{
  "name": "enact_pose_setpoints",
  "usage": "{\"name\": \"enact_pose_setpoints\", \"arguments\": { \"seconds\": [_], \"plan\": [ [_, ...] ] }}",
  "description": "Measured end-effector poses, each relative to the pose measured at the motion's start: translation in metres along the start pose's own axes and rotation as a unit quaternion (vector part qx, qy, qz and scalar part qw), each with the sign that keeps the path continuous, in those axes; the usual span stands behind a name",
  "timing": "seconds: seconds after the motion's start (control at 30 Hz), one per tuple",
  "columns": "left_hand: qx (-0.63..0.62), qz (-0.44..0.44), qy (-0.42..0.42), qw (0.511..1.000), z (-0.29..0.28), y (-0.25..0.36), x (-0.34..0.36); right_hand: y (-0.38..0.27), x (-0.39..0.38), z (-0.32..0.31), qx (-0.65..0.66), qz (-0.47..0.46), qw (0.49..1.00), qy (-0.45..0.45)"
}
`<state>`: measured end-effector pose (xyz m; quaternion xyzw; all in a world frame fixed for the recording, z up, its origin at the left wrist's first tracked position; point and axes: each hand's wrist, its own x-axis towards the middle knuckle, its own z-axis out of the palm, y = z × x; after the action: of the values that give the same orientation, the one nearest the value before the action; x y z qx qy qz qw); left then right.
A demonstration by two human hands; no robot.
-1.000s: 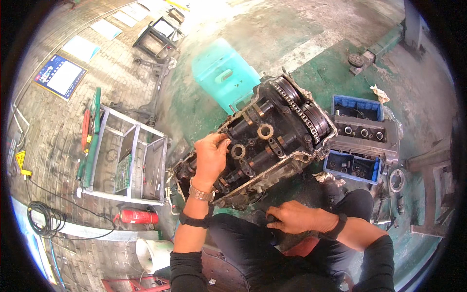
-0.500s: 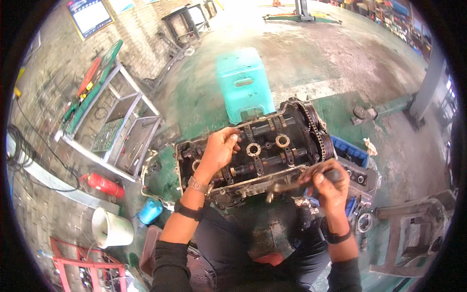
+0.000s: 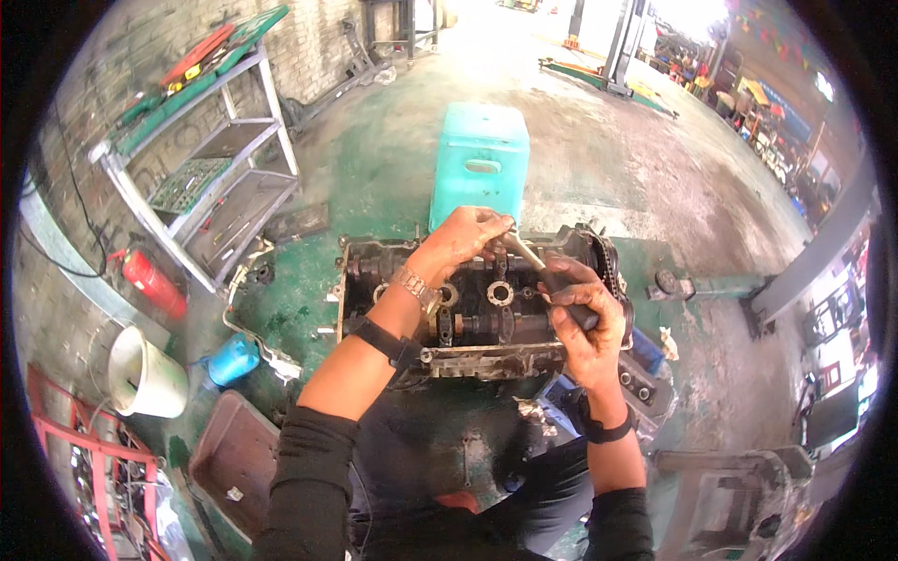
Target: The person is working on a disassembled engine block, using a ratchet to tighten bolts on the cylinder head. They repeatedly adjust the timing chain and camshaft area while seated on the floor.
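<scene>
In front of me lies a dark, oily engine cylinder head (image 3: 477, 353), with camshafts (image 3: 477, 324) across it and a chain (image 3: 610, 262) at its right end. Above its right half I hold a ratchet wrench (image 3: 527, 252) with a metal shank and dark handle. My right hand (image 3: 593, 327) wraps around that handle. The fingers of my left hand (image 3: 468, 234) are closed at the far metal end, above the head's back edge; whatever else they may pinch there is hidden.
A turquoise stool (image 3: 482, 154) stands just behind the engine. To the left are a tool cart (image 3: 192, 220), a fire extinguisher (image 3: 154, 282), a white bucket (image 3: 150, 374) and a brown tray (image 3: 238, 458). A blue bin (image 3: 558, 411) and a lift arm (image 3: 716, 285) are on the right.
The ratchet wrench has risen from the engine's near edge to above it. My left hand has moved right from the camshafts to the wrench's metal end. The view has shifted.
</scene>
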<state>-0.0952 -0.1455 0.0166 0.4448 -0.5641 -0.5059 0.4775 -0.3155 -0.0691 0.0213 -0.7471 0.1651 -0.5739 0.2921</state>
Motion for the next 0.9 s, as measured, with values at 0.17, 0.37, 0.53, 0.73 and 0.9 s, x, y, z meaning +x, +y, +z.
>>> {"name": "enact_pose_setpoints", "arguments": {
  "seconds": [0.17, 0.37, 0.53, 0.73, 0.9],
  "plan": [
    [0.112, 0.112, 0.028, 0.987, -0.004, -0.026, 0.008, 0.003, -0.024, -0.006, -0.058, 0.089, 0.994, 0.02],
    [0.165, 0.157, 0.024, 0.973, 0.002, -0.04, 0.011, 0.007, -0.053, -0.004, -0.046, 0.11, 0.993, 0.023],
    [0.118, 0.104, -0.038, 0.987, 0.003, -0.036, 0.005, 0.016, -0.072, 0.003, -0.053, 0.101, 0.993, 0.031],
    [0.198, 0.094, -0.04, 0.975, 0.004, -0.032, 0.002, 0.022, -0.094, 0.01, -0.085, 0.091, 0.992, 0.024],
    [0.191, 0.115, -0.018, 0.975, 0.006, -0.032, 0.001, 0.023, -0.108, 0.019, 0.01, 0.151, 0.987, 0.048]
  ]
}}
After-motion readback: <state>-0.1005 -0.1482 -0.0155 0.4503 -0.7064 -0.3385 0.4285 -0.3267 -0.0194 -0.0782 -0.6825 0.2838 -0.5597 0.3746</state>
